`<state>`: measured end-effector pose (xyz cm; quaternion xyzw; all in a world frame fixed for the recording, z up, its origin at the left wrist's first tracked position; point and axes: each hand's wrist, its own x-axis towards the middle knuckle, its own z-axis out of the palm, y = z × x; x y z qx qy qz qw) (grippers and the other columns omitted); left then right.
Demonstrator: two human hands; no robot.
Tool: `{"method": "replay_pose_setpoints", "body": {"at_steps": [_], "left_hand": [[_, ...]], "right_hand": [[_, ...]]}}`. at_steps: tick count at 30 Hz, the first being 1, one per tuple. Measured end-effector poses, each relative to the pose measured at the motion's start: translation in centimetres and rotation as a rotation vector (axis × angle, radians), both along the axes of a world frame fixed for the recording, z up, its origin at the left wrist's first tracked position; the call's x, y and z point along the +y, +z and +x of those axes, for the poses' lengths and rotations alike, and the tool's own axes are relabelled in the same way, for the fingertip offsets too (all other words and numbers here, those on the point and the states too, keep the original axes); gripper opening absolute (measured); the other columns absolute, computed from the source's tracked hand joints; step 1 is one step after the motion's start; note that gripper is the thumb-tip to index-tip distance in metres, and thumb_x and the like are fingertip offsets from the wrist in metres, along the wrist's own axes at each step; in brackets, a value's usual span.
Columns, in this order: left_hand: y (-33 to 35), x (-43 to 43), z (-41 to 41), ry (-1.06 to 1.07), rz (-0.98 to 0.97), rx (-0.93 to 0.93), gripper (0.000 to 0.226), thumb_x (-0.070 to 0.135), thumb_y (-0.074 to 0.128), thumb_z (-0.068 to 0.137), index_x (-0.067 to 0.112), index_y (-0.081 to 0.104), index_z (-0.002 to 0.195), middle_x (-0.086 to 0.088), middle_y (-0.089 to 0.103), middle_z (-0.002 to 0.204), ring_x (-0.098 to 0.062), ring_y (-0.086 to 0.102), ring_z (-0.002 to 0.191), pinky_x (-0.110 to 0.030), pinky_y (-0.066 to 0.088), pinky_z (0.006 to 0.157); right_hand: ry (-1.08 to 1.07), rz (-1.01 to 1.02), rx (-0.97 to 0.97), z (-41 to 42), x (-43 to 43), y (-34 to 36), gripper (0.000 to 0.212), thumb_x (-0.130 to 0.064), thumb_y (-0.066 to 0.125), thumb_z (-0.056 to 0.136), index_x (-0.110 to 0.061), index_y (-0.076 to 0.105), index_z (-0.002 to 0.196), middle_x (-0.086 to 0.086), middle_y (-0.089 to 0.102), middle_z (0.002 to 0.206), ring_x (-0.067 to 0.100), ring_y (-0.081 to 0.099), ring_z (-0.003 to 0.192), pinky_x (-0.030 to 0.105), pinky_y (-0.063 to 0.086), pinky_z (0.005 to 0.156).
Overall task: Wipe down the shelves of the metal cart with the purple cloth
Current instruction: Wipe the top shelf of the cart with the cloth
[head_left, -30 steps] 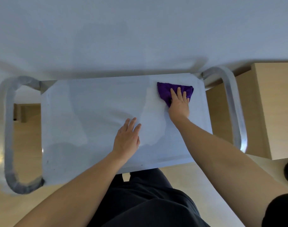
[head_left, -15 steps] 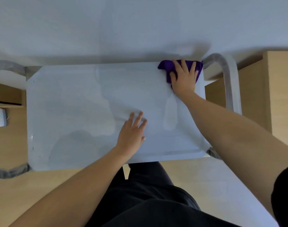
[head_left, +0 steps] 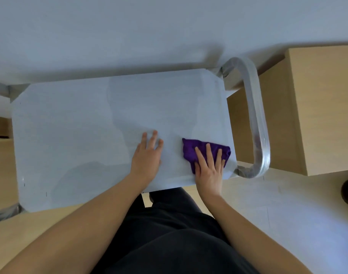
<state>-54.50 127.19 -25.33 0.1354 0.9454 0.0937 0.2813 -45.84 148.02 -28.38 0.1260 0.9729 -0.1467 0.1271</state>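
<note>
Hands are lying flat, released: right hand [head_left: 208, 171] pressing crumpled purple cloth [head_left: 191, 149] into grey metal shelf [head_left: 80, 125]'s near-right corner, left hand [head_left: 146, 157] bracing.

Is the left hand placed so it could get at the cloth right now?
Probably yes: the left hand lies flat on the shelf beside the cloth, bare metal between them; only the right hand, pressing the cloth, covers part of it.
</note>
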Motion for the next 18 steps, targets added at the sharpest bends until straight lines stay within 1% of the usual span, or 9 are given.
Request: {"method": "replay_pose_setpoints", "body": {"at_steps": [2,5,8,11,14,16,18], "left_hand": [[-0.1,-0.2,0.2,0.008,0.024,0.006,0.064,0.023,0.056,0.095,0.018,0.024,0.151,-0.001,-0.003,0.163,-0.032,-0.004,0.149,-0.043,0.03,0.115],[-0.1,-0.5,0.6,-0.003,0.041,0.028,0.066,0.023,0.056,0.095,0.018,0.024,0.152,-0.002,0.002,0.163,-0.032,0.002,0.15,-0.043,0.03,0.115],[-0.3,-0.6,0.6,-0.002,0.048,0.048,0.068,0.023,0.058,0.094,0.017,0.024,0.153,-0.003,0.005,0.163,-0.033,0.005,0.149,-0.045,0.028,0.116],[-0.3,-0.7,0.8,-0.003,0.029,0.028,0.07,0.026,0.055,0.096,0.019,0.017,0.154,0.0,-0.002,0.163,-0.03,0.002,0.15,-0.042,0.028,0.116],[-0.1,-1.1,1.4,0.001,0.037,0.03,0.07,0.028,0.052,0.098,0.022,0.012,0.155,0.004,-0.007,0.163,-0.024,-0.002,0.15,-0.037,0.03,0.114],[-0.2,-1.9,2.3,0.015,0.039,0.042,0.068,0.029,0.052,0.098,0.023,0.014,0.154,0.006,-0.006,0.163,-0.021,0.0,0.15,-0.036,0.032,0.112],[-0.4,-2.7,3.3,0.052,0.048,0.072,0.066,0.029,0.053,0.097,0.023,0.021,0.153,0.005,0.0,0.163,-0.021,0.006,0.15,-0.036,0.036,0.109]], "right_hand": [[-0.015,-0.016,0.001,-0.1,-0.1,0.0,0.049,-0.027,0.048,0.1,-0.034,0.037,0.147,0.006,0.031,0.157,0.046,0.015,0.145,0.063,0.018,0.116],[-0.032,-0.046,0.016,-2.3,0.0,0.0,0.048,-0.025,0.048,0.1,-0.035,0.039,0.146,0.004,0.027,0.159,0.046,0.01,0.146,0.06,0.008,0.119],[-0.003,-0.048,0.041,-6.8,0.5,0.0,0.045,-0.023,0.045,0.101,-0.032,0.042,0.145,0.004,0.026,0.159,0.044,0.009,0.147,0.058,0.006,0.12],[0.004,-0.05,0.049,-11.4,0.7,-0.1,0.042,-0.025,0.04,0.103,-0.03,0.041,0.145,0.004,0.022,0.161,0.041,0.005,0.148,0.055,0.002,0.12],[-0.021,-0.055,0.065,-14.9,0.5,-0.1,0.041,-0.027,0.037,0.104,-0.03,0.041,0.145,0.004,0.02,0.162,0.04,0.004,0.148,0.056,0.002,0.12],[-0.066,-0.055,0.067,-16.2,-0.1,0.0,0.041,-0.027,0.037,0.104,-0.031,0.04,0.145,0.003,0.019,0.162,0.039,0.003,0.149,0.057,0.001,0.119],[-0.152,-0.061,0.055,-16.8,-1.3,0.1,0.043,-0.026,0.036,0.104,-0.031,0.038,0.146,0.002,0.017,0.162,0.038,0.002,0.149,0.057,0.001,0.119]]}}
